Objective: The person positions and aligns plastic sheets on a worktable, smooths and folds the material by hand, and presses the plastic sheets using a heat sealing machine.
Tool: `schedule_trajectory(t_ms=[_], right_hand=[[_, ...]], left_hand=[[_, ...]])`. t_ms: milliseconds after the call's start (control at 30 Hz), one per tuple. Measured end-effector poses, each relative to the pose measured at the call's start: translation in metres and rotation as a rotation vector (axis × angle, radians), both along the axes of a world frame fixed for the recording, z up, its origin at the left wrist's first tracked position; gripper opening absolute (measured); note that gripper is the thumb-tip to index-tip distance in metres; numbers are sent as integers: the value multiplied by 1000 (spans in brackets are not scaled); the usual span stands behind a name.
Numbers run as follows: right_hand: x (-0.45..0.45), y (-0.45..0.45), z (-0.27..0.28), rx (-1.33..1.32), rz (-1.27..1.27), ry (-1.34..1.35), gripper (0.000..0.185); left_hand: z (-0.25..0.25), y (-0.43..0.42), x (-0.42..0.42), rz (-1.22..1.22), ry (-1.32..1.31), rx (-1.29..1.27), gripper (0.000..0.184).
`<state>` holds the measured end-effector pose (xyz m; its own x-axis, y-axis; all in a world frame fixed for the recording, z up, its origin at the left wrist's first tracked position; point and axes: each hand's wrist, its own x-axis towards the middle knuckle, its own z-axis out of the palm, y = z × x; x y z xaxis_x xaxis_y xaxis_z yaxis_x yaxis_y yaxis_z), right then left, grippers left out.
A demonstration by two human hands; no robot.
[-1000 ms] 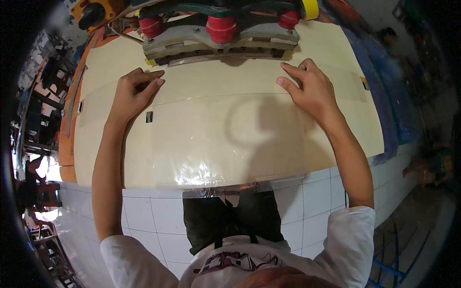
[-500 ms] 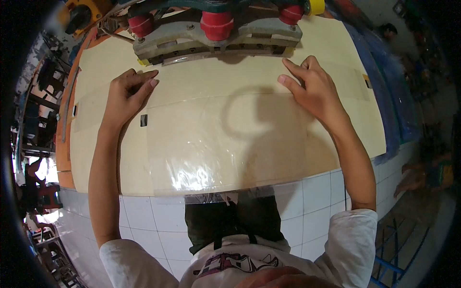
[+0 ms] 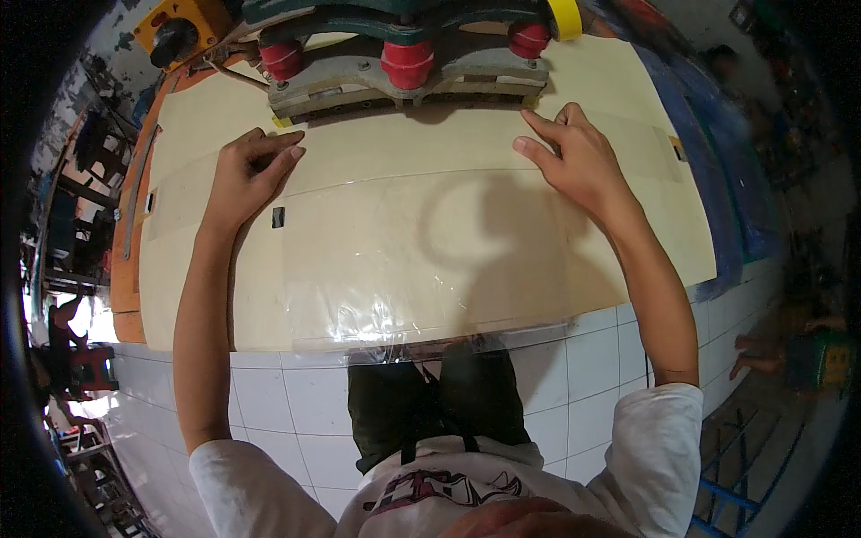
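Observation:
My left hand point(image 3: 258, 168) rests on the cream board point(image 3: 197, 296), thumb and index fingertips a little apart, the other fingers curled, near the left end of the metal press bar point(image 3: 413, 90). Near the bar's right end, my right hand point(image 3: 558, 148) has its index finger extended and thumb apart. No object shows between the fingers of either hand. A clear plastic sheet point(image 3: 359, 260) lies between my forearms, its near edge past the board's front edge. A small black mark point(image 3: 278, 218) is beside my left forearm.
Red cylindrical mounts point(image 3: 407, 65) join the bar to the green machine frame above. At the upper left is a yellow box with a black knob point(image 3: 175, 40). Blue material point(image 3: 731, 206) borders the board on the right. A person's legs point(image 3: 752, 345) show at the far right.
The clear strip seen along the bar's lower edge no longer shows. The view has shifted slightly. My hands keep nearly the same pose and place beside the bar.

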<state>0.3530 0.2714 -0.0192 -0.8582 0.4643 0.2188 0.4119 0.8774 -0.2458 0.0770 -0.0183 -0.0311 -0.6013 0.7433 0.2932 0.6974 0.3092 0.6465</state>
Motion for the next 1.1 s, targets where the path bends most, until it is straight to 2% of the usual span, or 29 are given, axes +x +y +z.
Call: schedule_trajectory(t_ms=[367, 433, 567, 633, 700, 767, 833, 867, 900, 967, 1000, 1100], right_hand=[[2, -3, 5, -11, -19, 29, 53], [8, -2, 13, -162, 31, 52, 49], [28, -2, 22, -238, 144, 66, 43], [51, -19, 21, -404, 79, 213, 36], [76, -41, 27, -420, 43, 310, 33], [102, -50, 26, -419, -69, 441, 28], [131, -39, 13, -368, -180, 546, 26], [146, -28, 1, -334, -232, 617, 26], [160, -16, -8, -335, -228, 619, 26], [183, 2, -22, -309, -385, 723, 25], [188, 2, -26, -308, -382, 726, 25], [196, 5, -33, -451, -445, 851, 25]], left_hand=[[-1, -5, -7, -47, 102, -5, 21], [2, -6, -7, -18, -61, 40, 18], [34, -22, 8, -46, 146, -137, 13], [41, -38, 9, -49, 176, -208, 17], [44, -59, 22, -105, 199, -194, 19], [50, -83, 49, -37, 177, -193, 15], [45, -107, 63, 94, 44, 21, 15], [38, -120, 66, 118, 74, 118, 18], [30, -132, 66, 121, 76, 118, 18], [16, -150, 64, 357, -97, 226, 20], [7, -155, 61, 410, -100, 315, 21], [-12, -170, 50, 459, -202, 397, 22]])
